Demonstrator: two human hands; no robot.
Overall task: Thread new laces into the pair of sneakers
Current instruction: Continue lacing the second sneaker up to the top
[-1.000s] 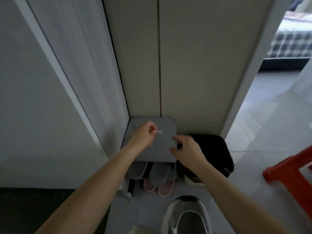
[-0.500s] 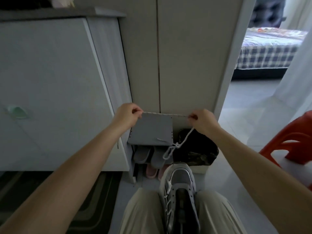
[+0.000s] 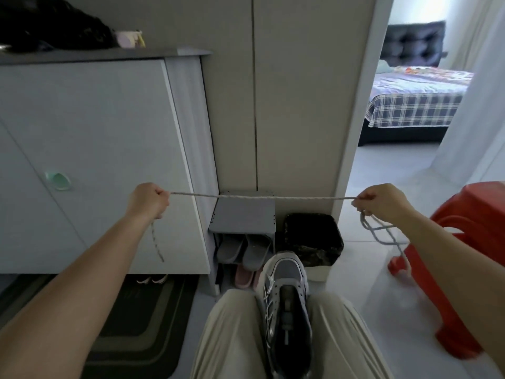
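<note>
Fingers (image 3: 160, 195) of left hand (image 3: 149, 200) and right hand (image 3: 382, 202) stretch lace (image 3: 259, 197) wider now.

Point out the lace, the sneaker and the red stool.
Lace (image 3: 262, 197): head view, middle of its taut stretch.
Sneaker (image 3: 285, 270): head view, grey toe panel.
Red stool (image 3: 483, 194): head view, its top surface.
</note>
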